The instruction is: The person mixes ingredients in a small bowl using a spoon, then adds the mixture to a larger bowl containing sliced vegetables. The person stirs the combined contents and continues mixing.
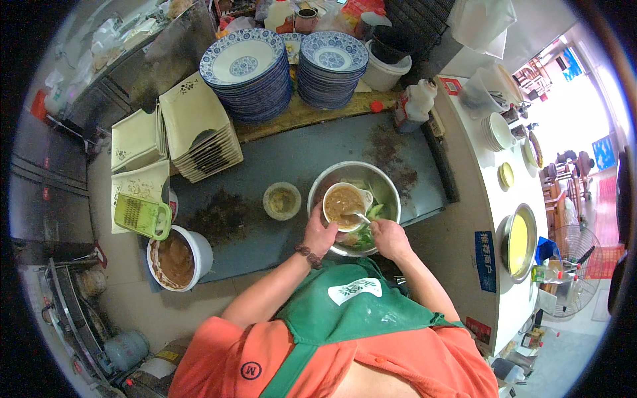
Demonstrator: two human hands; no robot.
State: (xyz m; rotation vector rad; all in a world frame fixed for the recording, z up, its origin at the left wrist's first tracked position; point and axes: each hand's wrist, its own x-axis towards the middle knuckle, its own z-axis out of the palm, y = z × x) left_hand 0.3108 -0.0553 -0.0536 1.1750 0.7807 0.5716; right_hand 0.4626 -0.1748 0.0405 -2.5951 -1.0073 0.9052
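My left hand, with a beaded bracelet at the wrist, holds a white bowl of brown, lumpy sauce. The bowl is over a large stainless steel mixing bowl with green vegetable pieces in it. My right hand grips the handle of a metal spoon, whose tip is in the sauce. To the left of the steel bowl, a small round container with pale contents stands on the grey table.
Blue-patterned plates and bowls are stacked at the back. Square dishes stand left, near a green basket and a white bucket of brown paste. A plastic jug is back right. A white counter runs along the right.
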